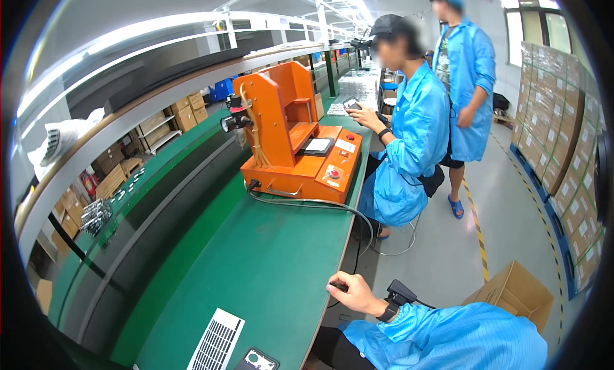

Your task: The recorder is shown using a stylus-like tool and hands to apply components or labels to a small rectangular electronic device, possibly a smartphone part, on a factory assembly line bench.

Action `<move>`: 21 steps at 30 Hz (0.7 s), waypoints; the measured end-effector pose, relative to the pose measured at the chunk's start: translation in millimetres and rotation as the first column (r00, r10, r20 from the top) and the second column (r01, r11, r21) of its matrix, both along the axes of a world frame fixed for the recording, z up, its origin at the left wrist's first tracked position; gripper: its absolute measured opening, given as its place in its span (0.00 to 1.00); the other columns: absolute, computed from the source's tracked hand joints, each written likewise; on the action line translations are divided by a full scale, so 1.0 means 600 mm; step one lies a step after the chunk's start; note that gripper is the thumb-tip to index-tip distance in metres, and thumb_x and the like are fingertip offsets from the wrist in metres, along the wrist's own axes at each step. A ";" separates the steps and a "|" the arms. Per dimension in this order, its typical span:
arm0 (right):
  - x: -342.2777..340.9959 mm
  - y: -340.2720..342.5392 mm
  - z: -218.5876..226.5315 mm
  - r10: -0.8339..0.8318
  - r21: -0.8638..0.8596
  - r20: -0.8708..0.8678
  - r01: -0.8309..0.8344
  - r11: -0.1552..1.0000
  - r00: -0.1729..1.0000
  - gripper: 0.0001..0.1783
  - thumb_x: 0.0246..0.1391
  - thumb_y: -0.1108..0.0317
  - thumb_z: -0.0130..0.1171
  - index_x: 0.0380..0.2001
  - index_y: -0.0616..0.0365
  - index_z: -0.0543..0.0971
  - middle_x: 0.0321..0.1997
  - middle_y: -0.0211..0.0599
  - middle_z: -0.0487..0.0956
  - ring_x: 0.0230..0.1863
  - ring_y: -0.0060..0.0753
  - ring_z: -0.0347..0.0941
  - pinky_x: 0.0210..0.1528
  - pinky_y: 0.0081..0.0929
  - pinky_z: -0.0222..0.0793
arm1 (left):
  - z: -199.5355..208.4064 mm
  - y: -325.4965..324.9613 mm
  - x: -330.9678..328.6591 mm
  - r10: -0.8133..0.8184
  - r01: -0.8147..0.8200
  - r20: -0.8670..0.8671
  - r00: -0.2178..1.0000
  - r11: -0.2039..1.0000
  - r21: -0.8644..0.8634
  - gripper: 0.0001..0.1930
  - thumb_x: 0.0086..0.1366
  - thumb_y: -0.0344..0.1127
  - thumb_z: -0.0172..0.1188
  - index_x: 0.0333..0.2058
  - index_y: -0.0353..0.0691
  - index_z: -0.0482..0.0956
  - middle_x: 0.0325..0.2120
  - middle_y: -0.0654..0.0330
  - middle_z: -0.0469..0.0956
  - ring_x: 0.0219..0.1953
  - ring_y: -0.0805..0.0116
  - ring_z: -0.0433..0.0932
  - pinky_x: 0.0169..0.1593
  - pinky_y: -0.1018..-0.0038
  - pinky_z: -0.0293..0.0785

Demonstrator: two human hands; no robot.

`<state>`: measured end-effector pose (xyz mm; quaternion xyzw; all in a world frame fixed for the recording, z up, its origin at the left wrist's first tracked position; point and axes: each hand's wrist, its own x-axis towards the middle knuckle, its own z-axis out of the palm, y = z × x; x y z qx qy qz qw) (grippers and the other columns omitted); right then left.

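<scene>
My right hand [356, 294] rests at the edge of the green workbench [275, 267], its forearm in a blue sleeve coming from the lower right. The fingers are curled round a small dark object [338, 285] whose kind I cannot make out. On that wrist sits a black band with a small black device [401, 292] and a cable. My left hand is out of view. Closer to the lower edge lie a white sheet with rows of black strips [217, 340] and a phone [258, 360], partly cut off by the frame.
An orange press machine [288, 140] stands farther along the bench, its grey cable [320, 205] hanging over the edge. Beyond it a seated person [409, 140] in blue holds a phone; another person [470, 82] stands behind. An open carton [511, 296] and wrapped pallets [550, 120] are at right.
</scene>
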<state>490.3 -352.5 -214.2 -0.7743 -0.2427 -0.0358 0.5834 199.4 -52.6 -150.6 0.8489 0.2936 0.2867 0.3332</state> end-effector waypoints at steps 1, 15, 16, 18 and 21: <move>0.003 0.000 -0.014 -0.008 0.012 0.000 0.008 1.000 1.000 0.11 0.54 0.65 0.61 0.33 0.63 0.76 0.20 0.38 0.77 0.21 0.25 0.72 0.26 0.25 0.67 | 0.004 -0.003 0.002 -0.008 0.008 0.000 1.000 1.000 0.012 0.08 0.62 0.30 0.60 0.33 0.28 0.79 0.28 0.57 0.79 0.30 0.71 0.76 0.34 0.77 0.73; 0.224 -0.088 0.184 -0.114 -0.212 0.351 0.197 0.957 0.929 0.21 0.52 0.65 0.59 0.49 0.56 0.72 0.20 0.37 0.74 0.20 0.26 0.68 0.25 0.29 0.65 | 0.003 0.000 0.006 -0.081 0.081 0.104 0.991 0.997 0.009 0.10 0.63 0.32 0.59 0.31 0.28 0.78 0.23 0.58 0.76 0.26 0.73 0.71 0.31 0.77 0.68; 0.265 -0.101 0.216 -0.174 -0.268 0.441 0.314 0.911 0.881 0.24 0.51 0.61 0.58 0.52 0.57 0.70 0.21 0.39 0.75 0.21 0.33 0.71 0.24 0.33 0.66 | 0.012 -0.004 0.007 -0.078 0.078 0.055 0.995 0.997 -0.003 0.10 0.63 0.32 0.59 0.32 0.27 0.78 0.23 0.58 0.76 0.26 0.73 0.71 0.31 0.77 0.68; 0.358 -0.132 0.267 -0.247 -0.266 0.581 0.467 0.843 0.776 0.29 0.48 0.56 0.57 0.53 0.54 0.70 0.41 0.55 0.78 0.43 0.53 0.76 0.45 0.44 0.71 | 0.012 -0.008 0.010 -0.085 0.085 0.061 0.994 0.996 0.006 0.09 0.63 0.31 0.59 0.31 0.28 0.78 0.24 0.58 0.76 0.26 0.73 0.71 0.31 0.77 0.68; 0.421 -0.150 0.347 -0.252 -0.302 0.690 0.587 0.751 0.678 0.30 0.46 0.59 0.56 0.54 0.54 0.69 0.45 0.54 0.78 0.47 0.52 0.75 0.48 0.44 0.70 | 0.013 -0.007 0.012 -0.091 0.086 0.073 0.993 0.994 0.061 0.08 0.62 0.30 0.60 0.31 0.28 0.78 0.23 0.57 0.77 0.25 0.72 0.72 0.31 0.76 0.69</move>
